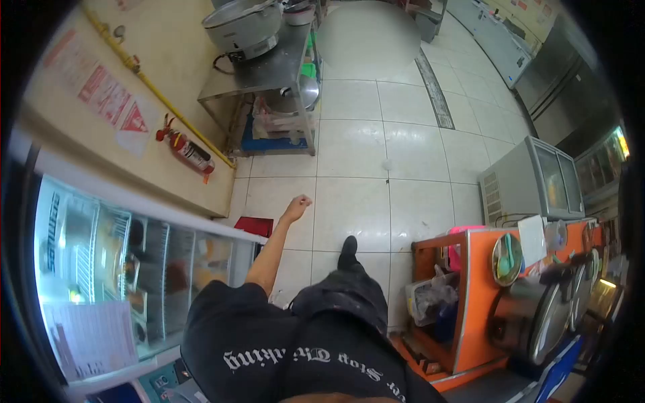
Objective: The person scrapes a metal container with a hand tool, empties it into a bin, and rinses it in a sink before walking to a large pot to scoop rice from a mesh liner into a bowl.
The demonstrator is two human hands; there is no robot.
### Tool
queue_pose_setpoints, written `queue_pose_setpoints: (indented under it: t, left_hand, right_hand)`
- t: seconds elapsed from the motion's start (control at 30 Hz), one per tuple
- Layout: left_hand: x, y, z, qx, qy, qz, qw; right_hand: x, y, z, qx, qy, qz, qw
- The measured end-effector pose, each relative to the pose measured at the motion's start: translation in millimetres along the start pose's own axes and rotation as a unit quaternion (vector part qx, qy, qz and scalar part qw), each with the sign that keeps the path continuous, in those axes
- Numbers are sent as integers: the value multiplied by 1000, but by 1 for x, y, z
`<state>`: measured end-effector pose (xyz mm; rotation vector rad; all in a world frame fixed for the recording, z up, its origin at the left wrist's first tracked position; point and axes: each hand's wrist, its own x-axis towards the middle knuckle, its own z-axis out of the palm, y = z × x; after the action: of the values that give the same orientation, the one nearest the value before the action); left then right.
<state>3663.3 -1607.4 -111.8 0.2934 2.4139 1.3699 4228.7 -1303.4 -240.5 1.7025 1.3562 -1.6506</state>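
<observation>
- Red fire extinguisher point(188, 151) mounted on the cream wall point(181, 54), just under a slanting yellow pipe point(154, 87).
- Steel counter point(269, 70) carrying a large grey metal pot point(243, 27).
- Grey glass-lidded chest freezer point(531, 181) on the white tiled floor point(349, 148).
- Orange metal cart point(470, 295) beside round steel lids point(544, 316).

hands 1 point(297, 205); fire extinguisher 1 point(188, 152); chest freezer 1 point(531, 180)

The floor tiles point(349, 148) look glossy and smooth on my feed, throwing glare. Left, the cooler door point(168, 262) is clear glass with a matt paper sheet point(91, 339) on it. Far left, the table point(269, 70) is dull steel; near right, the pot lids point(547, 322) shine metallic.
</observation>
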Motion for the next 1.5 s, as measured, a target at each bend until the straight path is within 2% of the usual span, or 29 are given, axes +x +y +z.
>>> queue_pose_setpoints:
  t: [0.07,0.1,0.13,0.2,0.23,0.27,0.3,0.33,0.43,0.5,0.57,0.6,0.63,0.67,0.7,0.73,0.77,0.8,0.83,0.9,0.97,1.0,1.07,1.13,1.27,1.37,1.43,1.47,1.5]
  left_hand:
    - [68,24,-4,-88,-13,2,996]
    - [87,13,7,-124,-14,-24,992]
    - [97,-2,16,-115,-56,-13,992]
    - [106,-35,46,-104,-57,37,992]
    - [94,-14,41,42,-54,27,997]
    - [98,10,25,181,-221,-16,958]
    - [87,39,16,173,-185,-55,966]
    - [92,-3,37,-23,-85,-55,995]
    - [138,-22,11,-21,-93,-90,991]
    - [162,-21,-7,0,-130,-51,990]
    - [210,-3,-30,-74,-104,-180,975]
    - [242,2,-35,-119,-36,-195,973]
    - [284,-28,-36,-139,29,-154,978]
    - [320,-59,-23,-165,92,-120,975]
    - [356,-36,-47,-140,113,-64,982]
    - [403,-4,-68,-147,124,-120,974]
    - [441,22,-91,-145,130,-180,964]
    - [475,47,-107,-142,161,-138,967]
    - [508,66,-121,-131,192,-96,968]
    - [565,91,-154,-27,142,-22,989]
    - [607,89,-184,-77,151,-69,983]
    - [628,87,-199,-129,151,-101,975]
    - [652,83,-236,-138,274,-71,949]
    - [658,70,-275,-238,369,-178,881]
    - [664,14,-372,-275,525,-234,771]
    - [666,13,-430,-290,570,-211,739]
    - [671,-1,-473,-326,580,-292,687]
    - [675,-10,-495,-321,586,-285,687]
    - [680,-27,-508,-328,597,-325,657]
  right_hand:
    - [17,-67,21,7,-9,-23,1000]
    - [24,-104,30,9,-12,-36,999]
    - [32,-140,39,5,-17,-50,999]
    - [49,-227,57,-12,-33,-85,996]
    - [64,-272,66,-22,-42,-105,993]
    - [82,-320,77,-35,-56,-133,989]
    - [102,-368,86,-43,-70,-162,983]
    - [125,-421,93,-53,-82,-198,975]
    - [227,-571,112,-30,-151,-320,935]
    - [145,-689,152,75,-8,-373,925]
    - [152,-737,169,47,-21,-371,927]
    - [158,-783,184,35,-34,-386,921]
    - [168,-797,184,-49,-122,-405,905]
    - [166,-828,193,-129,-148,-332,923]
    - [165,-853,201,-206,-166,-251,931]
    - [172,-873,202,-258,-265,-311,875]
    - [143,-907,220,-342,-193,-221,893]
    - [124,-933,234,-357,-142,-199,902]
    - [132,-946,242,-365,-154,-197,897]
    - [163,-976,245,-194,-79,-121,970]
    - [200,-1020,263,-178,-88,-124,972]
    - [220,-1042,277,-189,-105,-130,968]
    - [250,-1096,309,-214,-141,-156,954]
    - [274,-1150,343,-234,-171,-187,939]
    - [276,-1270,406,-275,-188,-233,914]
    - [268,-1363,452,-339,-186,-249,888]
    - [278,-1425,476,-335,-251,-275,866]
    - [288,-1455,492,-333,-245,-302,859]
    - [295,-1484,503,-332,-233,-327,854]
